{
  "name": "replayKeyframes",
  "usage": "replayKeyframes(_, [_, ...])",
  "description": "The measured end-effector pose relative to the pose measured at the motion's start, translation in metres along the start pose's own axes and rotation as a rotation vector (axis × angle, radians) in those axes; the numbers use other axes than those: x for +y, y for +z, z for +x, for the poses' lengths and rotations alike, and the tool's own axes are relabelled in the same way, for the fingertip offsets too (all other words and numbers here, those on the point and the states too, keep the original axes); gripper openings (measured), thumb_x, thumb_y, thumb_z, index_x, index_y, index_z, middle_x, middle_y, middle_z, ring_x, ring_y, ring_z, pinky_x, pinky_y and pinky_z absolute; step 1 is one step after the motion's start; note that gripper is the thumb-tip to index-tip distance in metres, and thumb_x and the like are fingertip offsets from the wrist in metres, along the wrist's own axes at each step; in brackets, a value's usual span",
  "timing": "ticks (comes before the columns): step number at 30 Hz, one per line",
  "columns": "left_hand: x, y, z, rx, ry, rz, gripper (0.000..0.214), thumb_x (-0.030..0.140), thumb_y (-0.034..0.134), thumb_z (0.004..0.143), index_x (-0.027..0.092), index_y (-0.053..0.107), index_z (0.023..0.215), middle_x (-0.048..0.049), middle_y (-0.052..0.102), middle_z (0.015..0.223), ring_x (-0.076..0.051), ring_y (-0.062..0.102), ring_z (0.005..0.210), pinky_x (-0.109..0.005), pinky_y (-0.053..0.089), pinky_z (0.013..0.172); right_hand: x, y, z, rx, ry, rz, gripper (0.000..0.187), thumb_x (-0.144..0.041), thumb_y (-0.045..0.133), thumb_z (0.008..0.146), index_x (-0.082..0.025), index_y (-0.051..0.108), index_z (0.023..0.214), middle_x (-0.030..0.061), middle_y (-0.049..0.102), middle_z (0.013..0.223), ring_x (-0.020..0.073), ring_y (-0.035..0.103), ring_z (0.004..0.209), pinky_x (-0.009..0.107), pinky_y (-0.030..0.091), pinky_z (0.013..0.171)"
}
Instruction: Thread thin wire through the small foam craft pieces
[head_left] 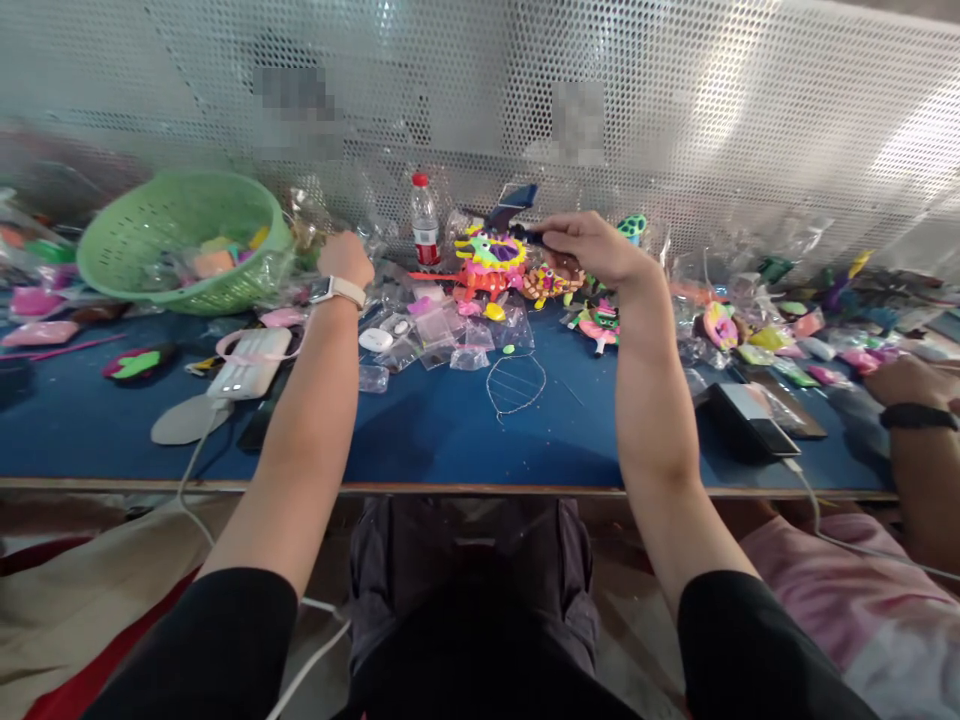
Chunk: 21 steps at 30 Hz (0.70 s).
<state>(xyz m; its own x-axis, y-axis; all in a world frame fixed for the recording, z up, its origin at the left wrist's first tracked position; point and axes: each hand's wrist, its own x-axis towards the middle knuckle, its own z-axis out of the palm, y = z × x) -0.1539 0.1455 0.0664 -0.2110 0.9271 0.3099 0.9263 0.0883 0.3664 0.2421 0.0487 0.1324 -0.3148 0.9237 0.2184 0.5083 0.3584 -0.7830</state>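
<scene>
My left hand, with a white watch on its wrist, reaches far over the blue table into a pile of clear plastic bags beside the green basket; its fingers are curled and partly hidden. My right hand is closed in a pinch on a thin dark tool whose tip touches a colourful clay figure with yellow, green and purple parts. More small clay figures lie just under that hand. A thin wire loop rests on the table between my arms.
A plastic bottle with a red cap stands at the perforated metal screen. A white power bank with cable lies left. A dark box sits right. Another person's arm with a black wristband rests at the right edge among clay pieces.
</scene>
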Motion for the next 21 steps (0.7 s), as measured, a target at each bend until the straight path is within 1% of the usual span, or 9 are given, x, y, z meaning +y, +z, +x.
replayKeyframes(2, [0.011, -0.012, -0.005, 0.133, -0.072, -0.082, 0.043, 0.052, 0.071, 0.098, 0.012, 0.078, 0.112, -0.0184, 0.077, 0.125, -0.041, 0.067, 0.136, -0.051, 0.053, 0.117, 0.001, 0.002, 0.006, 0.105, -0.091, 0.088, 0.052, -0.066, 0.071, 0.104, -0.029, 0.068, 0.139, 0.0015, 0.073, 0.086, 0.0173, 0.072, 0.075, 0.027, 0.058, 0.063])
replayKeyframes(4, [0.027, -0.024, -0.013, 0.173, 0.007, -0.244, 0.036, 0.051, 0.07, 0.103, 0.016, 0.074, 0.097, -0.0091, 0.078, 0.104, -0.029, 0.068, 0.125, -0.04, 0.052, 0.114, 0.001, 0.006, 0.009, 0.2, -0.152, 0.157, 0.062, -0.076, 0.067, 0.102, -0.033, 0.063, 0.145, 0.0023, 0.074, 0.091, 0.0193, 0.076, 0.084, 0.028, 0.059, 0.067])
replayKeyframes(6, [0.045, -0.035, -0.023, 0.1, 0.068, -0.445, 0.02, 0.034, 0.068, 0.107, 0.018, 0.068, 0.093, -0.005, 0.074, 0.087, -0.02, 0.07, 0.097, -0.036, 0.058, 0.099, 0.0, 0.013, 0.009, 0.24, -0.157, 0.163, 0.067, -0.082, 0.063, 0.101, -0.033, 0.062, 0.146, 0.003, 0.074, 0.094, 0.0211, 0.078, 0.089, 0.029, 0.061, 0.07])
replayKeyframes(8, [0.062, -0.044, -0.034, -0.029, 0.157, -0.621, 0.012, 0.019, 0.063, 0.109, 0.017, 0.065, 0.098, -0.0021, 0.073, 0.084, -0.013, 0.064, 0.075, -0.035, 0.06, 0.086, -0.002, 0.023, 0.008, 0.215, -0.101, 0.104, 0.068, -0.083, 0.062, 0.101, -0.03, 0.063, 0.143, 0.0042, 0.073, 0.095, 0.0224, 0.077, 0.089, 0.032, 0.063, 0.073])
replayKeyframes(10, [0.076, -0.048, -0.042, -0.082, 0.22, -0.708, 0.011, 0.016, 0.06, 0.11, 0.017, 0.062, 0.099, -0.002, 0.074, 0.085, -0.011, 0.06, 0.066, -0.034, 0.06, 0.078, 0.0, 0.034, 0.01, 0.174, -0.028, 0.023, 0.068, -0.083, 0.06, 0.102, -0.026, 0.064, 0.14, 0.0056, 0.073, 0.096, 0.0231, 0.076, 0.089, 0.035, 0.066, 0.076])
replayKeyframes(13, [0.085, -0.049, -0.047, -0.081, 0.258, -0.714, 0.009, 0.024, 0.062, 0.112, 0.019, 0.062, 0.104, -0.0025, 0.074, 0.086, -0.015, 0.068, 0.069, -0.036, 0.061, 0.075, 0.007, 0.042, 0.02, 0.189, 0.002, -0.066, 0.065, -0.081, 0.055, 0.105, -0.025, 0.064, 0.138, 0.0083, 0.074, 0.101, 0.0255, 0.076, 0.096, 0.039, 0.068, 0.083])
replayKeyframes(16, [0.085, -0.046, -0.046, -0.018, 0.268, -0.625, 0.024, 0.044, 0.065, 0.111, 0.02, 0.064, 0.108, -0.0028, 0.073, 0.084, -0.022, 0.076, 0.085, -0.04, 0.062, 0.079, 0.018, 0.038, 0.033, 0.259, -0.09, -0.11, 0.058, -0.076, 0.06, 0.105, -0.026, 0.067, 0.133, 0.012, 0.074, 0.113, 0.0323, 0.073, 0.116, 0.048, 0.067, 0.099])
replayKeyframes(18, [0.084, -0.047, -0.045, -0.021, 0.237, -0.542, 0.035, 0.056, 0.063, 0.111, 0.021, 0.065, 0.11, -0.0018, 0.072, 0.082, -0.021, 0.076, 0.095, -0.04, 0.061, 0.084, 0.025, 0.034, 0.038, 0.324, -0.172, -0.113, 0.054, -0.073, 0.067, 0.103, -0.025, 0.069, 0.127, 0.0136, 0.072, 0.122, 0.0354, 0.066, 0.131, 0.053, 0.064, 0.108])
replayKeyframes(21, [0.083, -0.05, -0.045, -0.065, 0.179, -0.473, 0.043, 0.064, 0.057, 0.112, 0.022, 0.066, 0.112, 0.0004, 0.072, 0.082, -0.018, 0.073, 0.102, -0.038, 0.059, 0.09, 0.028, 0.035, 0.042, 0.349, -0.185, -0.085, 0.055, -0.074, 0.068, 0.102, -0.023, 0.068, 0.124, 0.0122, 0.07, 0.124, 0.0341, 0.065, 0.134, 0.05, 0.062, 0.109])
